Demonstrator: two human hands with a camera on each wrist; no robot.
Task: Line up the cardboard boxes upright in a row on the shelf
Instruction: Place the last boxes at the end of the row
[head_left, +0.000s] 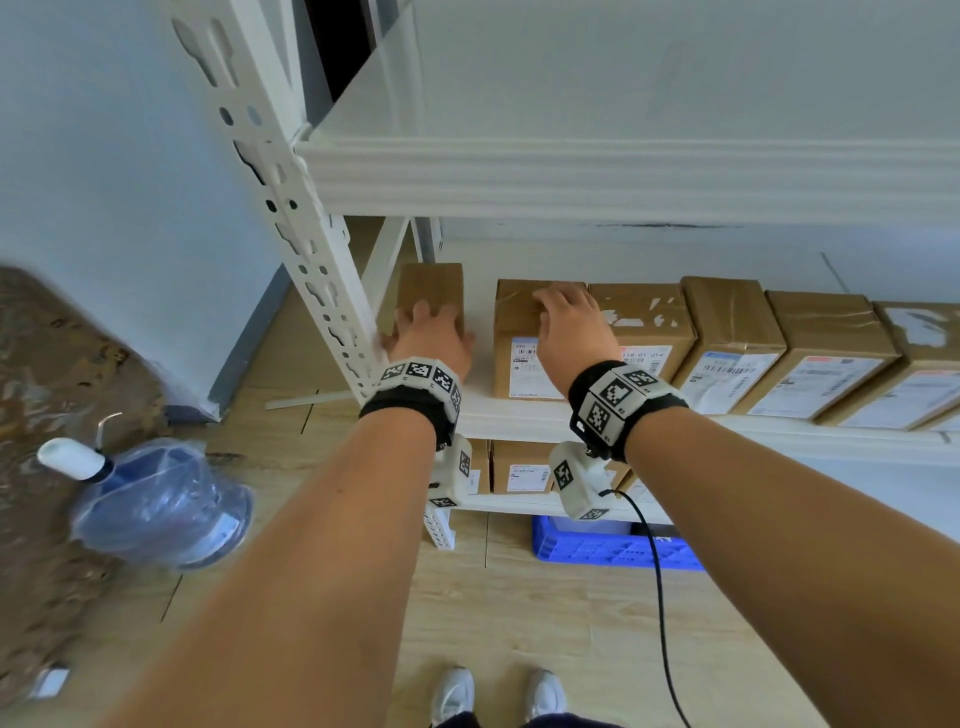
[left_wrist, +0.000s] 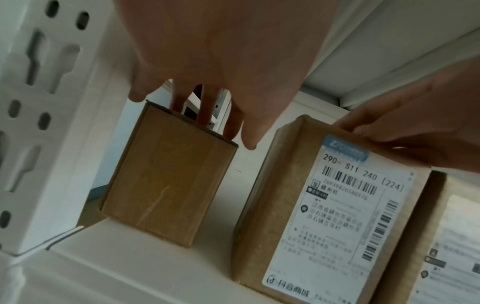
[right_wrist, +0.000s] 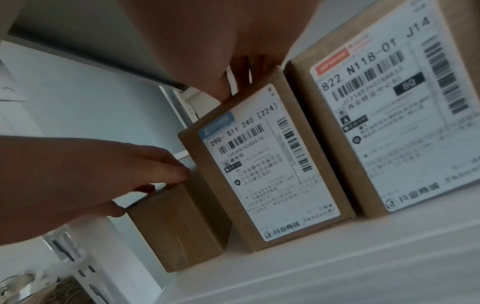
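Observation:
A small plain cardboard box (head_left: 434, 283) (left_wrist: 168, 179) (right_wrist: 179, 226) stands upright at the left end of the white shelf (head_left: 509, 415), next to the post. My left hand (head_left: 431, 332) (left_wrist: 207, 82) grips it from above, fingers over its top and thumb at its right side. A gap separates it from a labelled box (head_left: 511, 312) (left_wrist: 324, 216) (right_wrist: 267, 174), also upright. My right hand (head_left: 569, 322) (right_wrist: 221, 61) holds that box by the top, fingers hooked over the far edge. Several more labelled boxes (head_left: 727, 322) stand in a row to its right, touching.
The perforated shelf post (head_left: 311, 249) stands close to the left of the plain box, and an upper shelf (head_left: 623, 176) hangs overhead. A lower shelf holds more boxes (head_left: 519, 467). On the floor are a blue crate (head_left: 613, 551) and a water bottle (head_left: 156, 504).

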